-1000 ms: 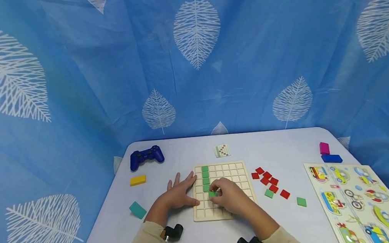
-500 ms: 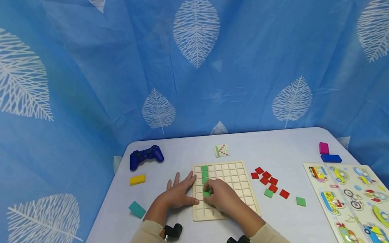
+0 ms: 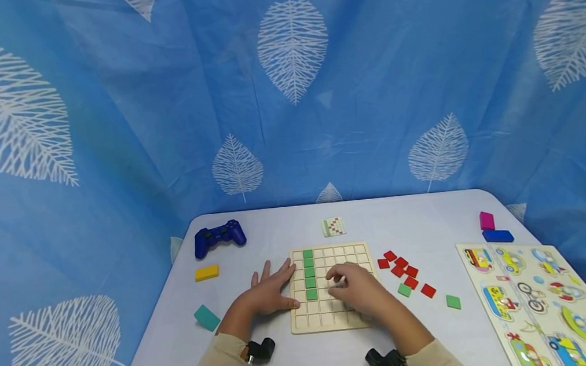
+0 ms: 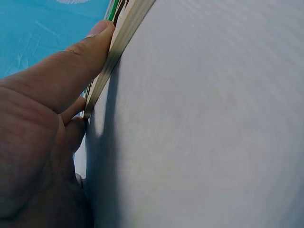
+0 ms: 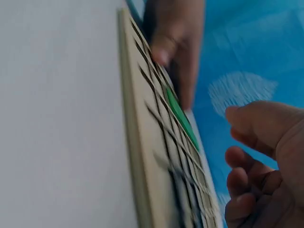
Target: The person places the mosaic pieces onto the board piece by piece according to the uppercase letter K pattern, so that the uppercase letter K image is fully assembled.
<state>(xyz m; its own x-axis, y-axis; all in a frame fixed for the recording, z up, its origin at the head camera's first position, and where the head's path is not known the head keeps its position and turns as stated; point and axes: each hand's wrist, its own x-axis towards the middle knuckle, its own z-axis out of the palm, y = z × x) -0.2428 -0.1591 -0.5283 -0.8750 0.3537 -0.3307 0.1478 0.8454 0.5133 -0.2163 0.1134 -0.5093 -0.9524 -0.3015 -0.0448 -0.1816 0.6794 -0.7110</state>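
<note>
A wooden grid board (image 3: 331, 321) lies on the table, with several green square tiles (image 3: 310, 282) set in its second column from the left. My left hand (image 3: 267, 294) rests at the board's left edge, fingers spread; in the left wrist view its thumb (image 4: 97, 42) presses on the rim. Over the middle of the board hovers my right hand (image 3: 360, 292), its fingers loosely bent. Nothing sits between the right thumb (image 5: 259, 118) and fingers in the right wrist view. Two loose green tiles (image 3: 453, 302) and several red tiles (image 3: 411, 282) lie right of the board.
A small pattern card (image 3: 334, 226) lies behind the board. To the left are a blue game controller (image 3: 219, 237), a yellow block (image 3: 207, 273) and a teal block (image 3: 207, 318). A picture puzzle board (image 3: 544, 300), a pink block (image 3: 487, 220) and a blue block (image 3: 498, 236) are at right.
My right hand moved left to the green column, let go of a green tile there, and drew back to the right. That tile now lies in the column. My left hand stayed put.
</note>
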